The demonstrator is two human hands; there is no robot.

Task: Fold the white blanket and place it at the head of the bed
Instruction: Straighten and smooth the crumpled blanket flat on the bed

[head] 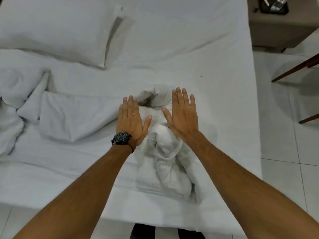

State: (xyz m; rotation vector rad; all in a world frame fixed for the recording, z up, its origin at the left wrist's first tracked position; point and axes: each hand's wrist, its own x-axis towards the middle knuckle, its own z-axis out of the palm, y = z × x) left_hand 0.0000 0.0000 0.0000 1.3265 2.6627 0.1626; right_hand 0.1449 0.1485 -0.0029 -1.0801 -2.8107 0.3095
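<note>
At the near edge of the bed (72,183), two bare forearms reaching forward over the white sheet, dark trousers just visible below the mattress edge. Between the forearms, the white blanket (167,161), bunched into a rumpled, twisted heap, not folded, lying on the right half of the mattress and running from close to the near edge up toward the hands. Left hand (131,121) spread flat, palm down, fingers straight and together, thumb angled out to the right, gripping nothing; black wristwatch (121,138) on that wrist. Right hand (183,116) likewise flat and spread, fingers extended, thumb pointing left, holding nothing; heel of the palm over the upper end of the heap, contact with the cloth impossible to tell. Just beyond the fingertips, a further crumpled hump of white cloth with a dark shadowed fold, seemingly part of the same blanket. To the left, a flattened pillow (74,116) lying slantwise, and past it more creased white bedding (12,94) at the left border. Farther up on the left, a second, larger pillow (57,31). On the far right, pale tiled floor (283,135), dark wooden chair legs (296,68), and a brownish bedside table (279,30) in the top corner with a dark tray (273,6) on it.
</note>
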